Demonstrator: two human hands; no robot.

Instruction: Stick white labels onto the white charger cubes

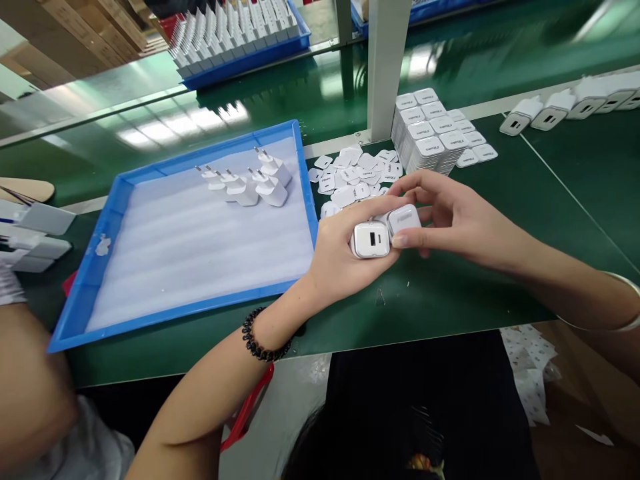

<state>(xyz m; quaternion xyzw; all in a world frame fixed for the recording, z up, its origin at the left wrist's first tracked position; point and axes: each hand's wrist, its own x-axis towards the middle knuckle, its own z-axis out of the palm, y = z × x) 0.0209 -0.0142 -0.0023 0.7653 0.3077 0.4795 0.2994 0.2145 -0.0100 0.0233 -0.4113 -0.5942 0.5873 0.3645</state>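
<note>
My left hand (340,257) is wrapped round a white charger (371,240) whose port face points up at the camera. Against it sits a second white charger (405,219) with a plain, glossy end face. The thumb and fingers of my right hand (440,217) close on this second one, which also touches my left hand's fingers. Behind my hands, loose white labels (350,177) lie scattered on the green table, beside a tall stack of printed white cards (430,130).
A blue tray (200,310) at the left holds several white plug chargers (243,188). More chargers (550,117) line the back right. A white post (385,67) rises behind the labels. Another person's arm (35,373) is at the far left, near white chargers (37,243).
</note>
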